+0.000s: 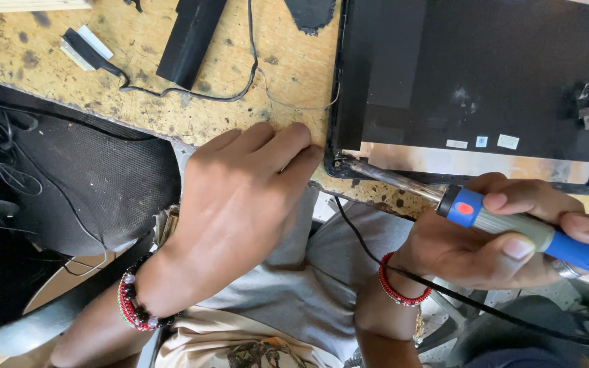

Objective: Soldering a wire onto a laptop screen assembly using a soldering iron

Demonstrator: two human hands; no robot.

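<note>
The black laptop lid panel fills the upper right of the frame and lies flat on the stained wooden workbench, with its lower left corner very near the bench edge. Along the bottom of the panel a strip looks bare and brownish, and the hinge bracket at the right is still attached, so I judge the work on that corner is in progress and not finished. The right hand, at the lower right, is closed around a soldering iron with a blue and grey handle; its metal tip touches the panel's lower left corner. The left hand, in the centre, lies flat with fingers together; the fingertips press on the bench just beside that corner and hold nothing. The iron's black cord runs down across the person's lap, where it could catch. Room is narrow here: the bench edge cuts diagonally under both hands, and the two hands are near each other. In the upper left there is a black plastic strip, a thin cable and a small flat connector, well apart from the hands.
</note>
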